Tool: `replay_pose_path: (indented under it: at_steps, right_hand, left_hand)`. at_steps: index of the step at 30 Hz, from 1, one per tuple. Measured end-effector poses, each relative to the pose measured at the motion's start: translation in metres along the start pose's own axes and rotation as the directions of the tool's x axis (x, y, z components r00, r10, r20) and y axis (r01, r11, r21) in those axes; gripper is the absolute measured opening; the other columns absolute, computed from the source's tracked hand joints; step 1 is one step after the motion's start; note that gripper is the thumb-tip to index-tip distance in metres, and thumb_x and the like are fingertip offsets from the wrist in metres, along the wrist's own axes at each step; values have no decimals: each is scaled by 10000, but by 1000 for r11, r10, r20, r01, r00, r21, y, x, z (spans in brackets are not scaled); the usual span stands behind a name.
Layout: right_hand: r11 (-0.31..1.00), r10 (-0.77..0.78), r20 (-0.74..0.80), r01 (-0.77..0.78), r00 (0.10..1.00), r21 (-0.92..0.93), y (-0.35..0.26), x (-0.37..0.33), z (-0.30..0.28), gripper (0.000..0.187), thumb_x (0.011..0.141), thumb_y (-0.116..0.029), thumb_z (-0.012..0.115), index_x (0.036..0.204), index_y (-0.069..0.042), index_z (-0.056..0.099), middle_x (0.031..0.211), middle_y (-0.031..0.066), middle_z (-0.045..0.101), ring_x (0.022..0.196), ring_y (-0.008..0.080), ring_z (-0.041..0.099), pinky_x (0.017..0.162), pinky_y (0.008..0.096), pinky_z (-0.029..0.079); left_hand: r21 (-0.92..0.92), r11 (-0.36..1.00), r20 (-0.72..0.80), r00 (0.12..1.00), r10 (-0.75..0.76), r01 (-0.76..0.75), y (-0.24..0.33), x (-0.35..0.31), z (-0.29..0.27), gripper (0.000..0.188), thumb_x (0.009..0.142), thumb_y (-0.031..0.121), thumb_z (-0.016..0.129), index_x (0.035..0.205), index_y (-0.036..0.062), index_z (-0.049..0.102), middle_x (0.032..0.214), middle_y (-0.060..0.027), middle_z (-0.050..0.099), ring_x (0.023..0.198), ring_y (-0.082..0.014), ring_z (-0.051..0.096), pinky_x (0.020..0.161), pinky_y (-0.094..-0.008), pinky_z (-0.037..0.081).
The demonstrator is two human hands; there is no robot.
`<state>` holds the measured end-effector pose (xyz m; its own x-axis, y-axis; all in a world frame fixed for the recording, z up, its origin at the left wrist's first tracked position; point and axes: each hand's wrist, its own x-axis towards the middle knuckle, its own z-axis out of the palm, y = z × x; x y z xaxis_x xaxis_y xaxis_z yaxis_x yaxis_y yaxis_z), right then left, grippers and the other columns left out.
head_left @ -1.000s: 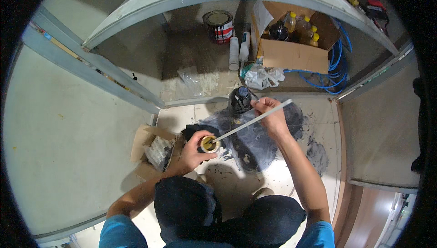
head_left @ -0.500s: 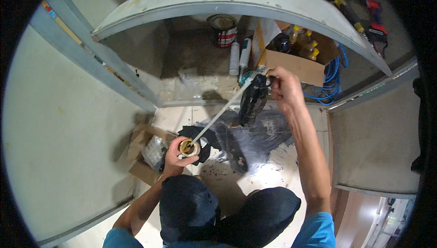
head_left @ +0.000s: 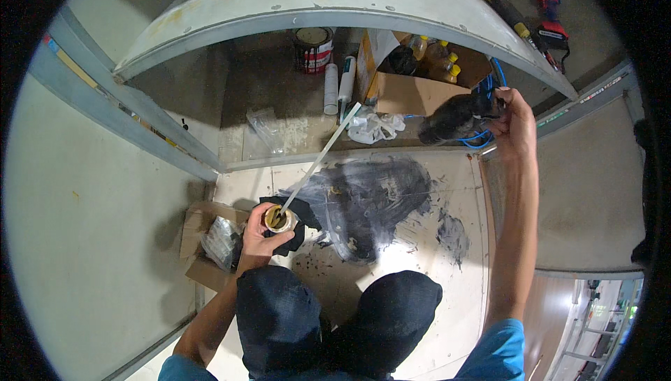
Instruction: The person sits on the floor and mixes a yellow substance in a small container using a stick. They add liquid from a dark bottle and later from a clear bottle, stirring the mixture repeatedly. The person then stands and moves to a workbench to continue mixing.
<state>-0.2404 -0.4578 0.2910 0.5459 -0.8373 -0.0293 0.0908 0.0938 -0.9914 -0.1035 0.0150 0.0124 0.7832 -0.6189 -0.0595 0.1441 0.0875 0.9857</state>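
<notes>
My left hand (head_left: pixel 254 242) is closed around a small open jar (head_left: pixel 280 222) with yellowish-brown walls. A long pale stick (head_left: pixel 321 156) stands tilted in the jar, its upper end pointing away to the right. Out to the right, my right hand (head_left: pixel 516 121) pinches a black plastic bag (head_left: pixel 451 117), which hangs leftward in front of the shelf; what it contains cannot be seen. Below lies a wide dark grey smear (head_left: pixel 370 199) over the pale floor. A black cloth (head_left: pixel 302 214) is on the floor beside the jar.
On the low shelf are a paint can (head_left: pixel 313 51), two sealant cartridges (head_left: pixel 330 89), a white plastic bag (head_left: pixel 376 128) and a carton (head_left: pixel 412 94) of yellow-capped bottles. Blue hose (head_left: pixel 477 140) lies behind the black bag. An open box (head_left: pixel 201 271) stands left. Power tools (head_left: pixel 549 21) rest above.
My right hand has carried the black bag rightward, away from the stick's upper end. The white plastic bag on the shelf now shows. My left hand still holds the jar.
</notes>
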Motion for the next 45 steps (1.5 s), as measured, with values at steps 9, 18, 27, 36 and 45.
replay_pose_path:
  at_steps: [9, 18, 27, 36, 45]
  right_hand:
    - [681, 154, -14, -116, 988, -723, -19, -15, -97, 169, 955, -275, 669, 947, -112, 712, 671, -97, 471, 556, 27, 378, 498, 253, 253]
    - [800, 121, -124, -171, 985, -575, 14, 21, -85, 180, 945, -254, 684, 828, -119, 657, 636, -97, 449, 546, 39, 352, 512, 274, 247]
    - [886, -461, -115, 463, 880, -3, 4, 41, -35, 73, 1020, -127, 704, 983, -64, 702, 728, -79, 549, 577, 5, 425, 496, 201, 298]
    - [955, -287, -137, 273, 948, -111, 97, 134, -20, 156, 1009, -250, 742, 980, -97, 729, 745, -54, 601, 593, 50, 446, 509, 268, 299]
    - [941, -119, 32, 103, 992, 321, 132, 332, -14, 400, 1076, -365, 549, 1414, -157, 604, 1272, 107, 683, 964, 196, 626, 713, 351, 506]
  left_hand:
    - [20, 999, 9, 999, -40, 39, -8, 10, -4, 828, 743, -15, 944, 1451, 44, 520, 1296, -72, 690, 1210, -187, 669, 1062, -362, 526]
    - [68, 998, 17, 1000, 11, -12, -11, 9, 2, 757, 785, -27, 907, 1427, 48, 512, 1269, -83, 692, 1173, -177, 681, 1030, -344, 537]
    - [14, 999, -15, 999, -29, 29, -13, 4, 9, 720, 796, -60, 877, 1416, 37, 524, 1199, -54, 708, 1109, -159, 687, 1014, -328, 537]
    - [68, 997, -18, 999, -46, 47, -11, 0, 8, 792, 749, -29, 923, 1425, 37, 517, 1253, -40, 669, 1168, -155, 653, 1034, -337, 516]
    - [90, 989, 38, 992, -123, 119, 4, 7, 22, 750, 789, -3, 909, 1422, 25, 508, 1215, -56, 674, 1141, -174, 660, 1018, -344, 513]
